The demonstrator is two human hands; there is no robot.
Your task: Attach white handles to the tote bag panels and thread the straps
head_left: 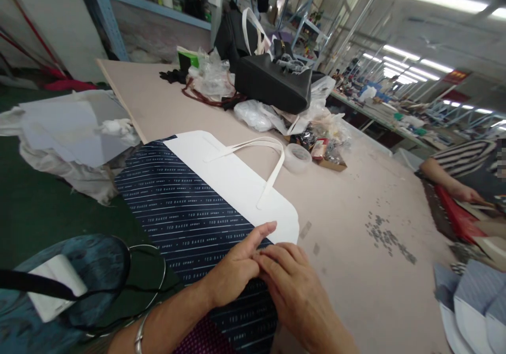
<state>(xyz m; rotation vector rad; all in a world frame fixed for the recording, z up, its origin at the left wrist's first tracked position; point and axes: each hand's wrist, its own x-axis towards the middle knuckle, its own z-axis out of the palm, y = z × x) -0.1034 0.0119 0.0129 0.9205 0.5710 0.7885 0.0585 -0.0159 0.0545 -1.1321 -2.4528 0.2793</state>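
Down this long, strip-lit workshop, a wide pale bench is carrying everything, and a black tote bag is sitting far up it amid plastic wrap, well away from the hands. Over on the right, a co-worker's striped sleeve is reaching toward a red piece. Front and centre, a navy printed sheet is lying flat across the bench edge, its white card panel pointing up the bench, and a white strap is looping over that panel, apparently laid out so it can sit smooth. A clear tape roll is sitting just beside the strap. Now the hands: the left hand is pressing its straight fingers together on the navy, right at the white border, and the right hand is curling in against it, seemingly pinning that edge down. Neither is spread wide; whether they are actually pinching the sheet, I can't tell. A metal bangle is riding on the left wrist.
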